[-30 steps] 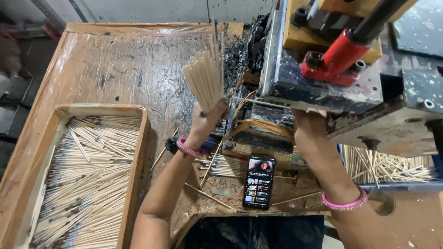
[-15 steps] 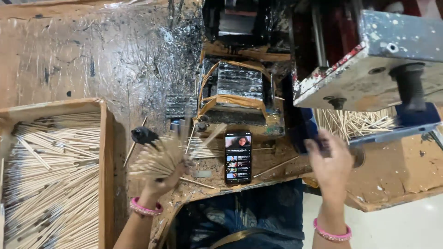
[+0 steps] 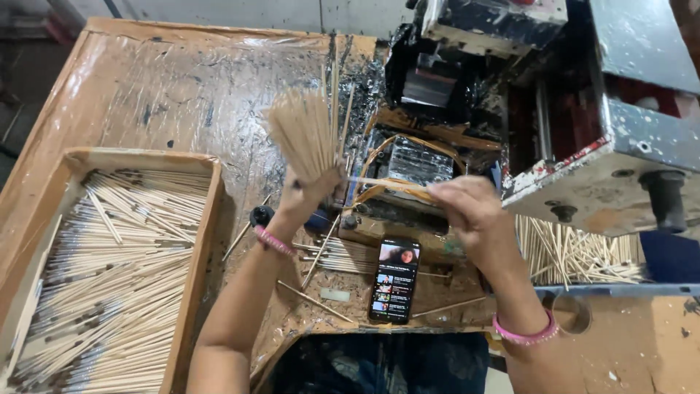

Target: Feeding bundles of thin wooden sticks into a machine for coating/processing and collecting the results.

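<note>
My left hand point(image 3: 306, 195) grips a fanned bundle of thin wooden sticks point(image 3: 305, 131), held upright above the stained bench. My right hand point(image 3: 470, 211) pinches a single stick point(image 3: 386, 184) that lies level, pointing left toward the bundle, in front of the dark feed part point(image 3: 419, 162) of the machine. Both wrists wear pink bands.
A wooden tray point(image 3: 191, 277) full of coated sticks lies at the left. A phone point(image 3: 394, 280) with a lit screen rests on the bench edge, with loose sticks around it. A heap of sticks point(image 3: 572, 255) sits under the grey machine body point(image 3: 627, 153) at the right.
My left hand has risen from the bench edge with the bundle, now held upright. My right hand moved left from the machine's right side and now holds one stick.
</note>
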